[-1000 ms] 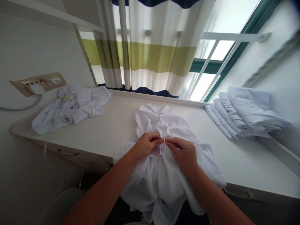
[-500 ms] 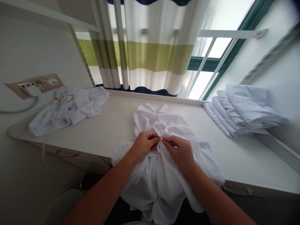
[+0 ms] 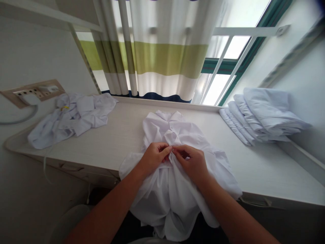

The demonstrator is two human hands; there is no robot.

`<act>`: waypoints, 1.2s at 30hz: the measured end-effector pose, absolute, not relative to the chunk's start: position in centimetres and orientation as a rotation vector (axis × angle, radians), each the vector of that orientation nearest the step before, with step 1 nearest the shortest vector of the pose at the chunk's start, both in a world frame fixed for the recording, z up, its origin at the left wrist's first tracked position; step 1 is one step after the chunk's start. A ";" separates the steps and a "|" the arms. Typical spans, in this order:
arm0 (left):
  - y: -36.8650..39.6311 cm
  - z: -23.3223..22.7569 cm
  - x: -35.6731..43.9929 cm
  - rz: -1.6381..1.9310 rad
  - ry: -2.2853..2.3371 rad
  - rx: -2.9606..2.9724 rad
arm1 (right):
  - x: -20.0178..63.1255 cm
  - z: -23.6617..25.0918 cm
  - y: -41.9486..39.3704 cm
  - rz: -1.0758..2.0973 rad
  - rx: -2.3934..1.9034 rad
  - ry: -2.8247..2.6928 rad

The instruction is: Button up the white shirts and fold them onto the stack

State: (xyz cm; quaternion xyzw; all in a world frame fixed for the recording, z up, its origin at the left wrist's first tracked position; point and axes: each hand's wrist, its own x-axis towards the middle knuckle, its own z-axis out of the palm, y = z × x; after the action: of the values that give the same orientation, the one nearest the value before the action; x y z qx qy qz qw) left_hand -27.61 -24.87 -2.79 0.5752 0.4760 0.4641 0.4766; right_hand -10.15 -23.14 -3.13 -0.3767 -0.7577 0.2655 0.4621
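A white shirt (image 3: 177,132) lies on the pale table (image 3: 122,135) with its collar toward the window and its lower part hanging over the front edge. My left hand (image 3: 152,157) and my right hand (image 3: 191,162) meet at the middle of the shirt's front. Both pinch the fabric of the front opening between fingertips, which touch at the placket. What sits between the fingertips is too small to make out.
A crumpled heap of white garments (image 3: 71,117) lies at the table's left end, under a wall socket strip (image 3: 33,91). A stack of folded white garments (image 3: 261,115) rests at the right by the wall. A striped curtain (image 3: 157,57) hangs behind the table.
My hands stay pinched together on the shirt's front, with small finger movements. The view has shifted slightly, so everything sits a little lower-left in the picture.
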 end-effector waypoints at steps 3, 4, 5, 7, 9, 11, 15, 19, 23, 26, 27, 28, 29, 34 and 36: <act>-24.9 -2.8 -27.6 1.123 1.154 1.410 | -10.1 -3.0 -23.1 0.714 -0.964 -1.833; -24.9 -2.8 -27.6 1.117 1.155 1.412 | -10.1 -3.1 -23.1 0.743 -0.973 -1.823; -24.9 -2.7 -27.6 1.113 1.159 1.414 | -10.1 -3.1 -23.0 0.775 -0.979 -1.813; -25.0 -2.6 -27.5 1.111 1.169 1.423 | -10.0 -3.3 -23.0 0.848 -0.978 -1.790; -25.1 -2.6 -27.5 1.114 1.178 1.434 | -10.0 -3.4 -22.9 0.917 -0.971 -1.767; -25.1 -2.5 -27.4 1.111 1.196 1.446 | -10.0 -3.5 -22.8 0.975 -0.966 -1.747; -25.1 -2.6 -27.3 1.115 1.230 1.456 | -10.1 -3.5 -22.7 1.048 -0.962 -1.713; -25.2 -2.8 -27.3 1.145 1.215 1.428 | -10.0 -3.4 -22.5 1.124 -0.939 -1.669; -25.2 -2.8 -27.3 1.143 1.239 1.441 | -10.0 -3.4 -22.3 1.178 -0.937 -1.641; -25.2 -2.8 -27.3 1.132 1.247 1.454 | -10.0 -3.5 -22.2 1.193 -0.941 -1.634; -25.3 -2.7 -27.3 1.131 1.249 1.458 | -10.0 -3.6 -22.1 1.197 -0.941 -1.634; -25.3 -2.7 -27.3 1.128 1.253 1.466 | -10.0 -3.6 -22.1 1.201 -0.938 -1.635; -25.3 -2.7 -27.3 1.124 1.259 1.478 | -10.1 -3.7 -22.1 1.205 -0.934 -1.637; -25.1 -2.8 -27.4 1.094 1.320 1.553 | -10.2 -4.0 -21.9 1.148 -0.974 -1.674; -25.0 -2.8 -27.4 1.086 1.341 1.573 | -10.2 -4.0 -21.9 1.111 -1.005 -1.697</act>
State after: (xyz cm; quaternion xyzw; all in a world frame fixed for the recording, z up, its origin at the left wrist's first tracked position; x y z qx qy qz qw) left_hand -27.44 -25.01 -2.84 0.6196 0.5283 0.4279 0.3924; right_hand -10.17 -21.85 -4.02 -0.4018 -0.6785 0.4444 0.4252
